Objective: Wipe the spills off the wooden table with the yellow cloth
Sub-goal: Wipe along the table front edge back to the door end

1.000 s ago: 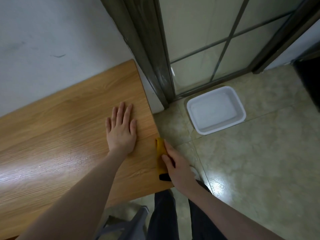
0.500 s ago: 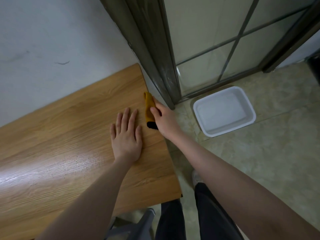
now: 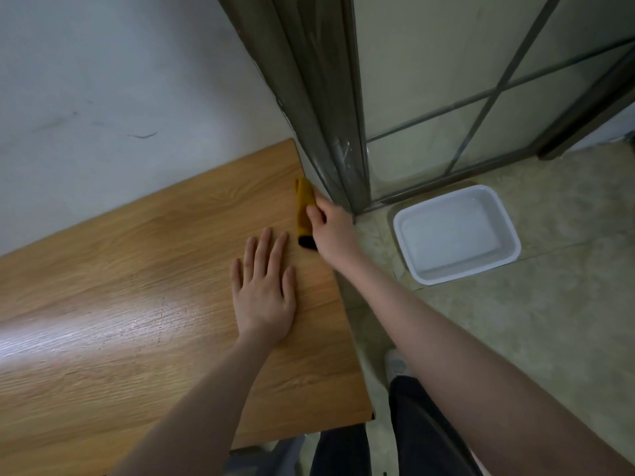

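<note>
A pale wall [image 3: 103,80] backs a wooden table [image 3: 137,269] that stops just short of a dark door frame [image 3: 319,115], and beyond its right edge the tiled floor [image 3: 515,338] carries a white plastic basin [image 3: 455,233] holding what looks like water. The left hand [image 3: 263,290] lies flat on the tabletop, fingers spread and palm down, steadying the table more than doing any work. The right hand [image 3: 331,231] is closed around a yellow cloth [image 3: 304,207], which is folded into a narrow strip and pressed against the table's right edge near the far corner. The strip's long axis runs along that edge, away from the person: its yellow end points toward the wall and the frame, and its dark end points back toward the person, just beside the left hand's fingertips. No clear puddle shows on the wood; the sheen near the left side is mostly glare, with a few dark specks I cannot identify. To do this stroke well, I would keep the cloth flat against the edge with even pressure, draw it the full length of the side rather than dabbing, and turn to a clean face before going over the top.
</note>
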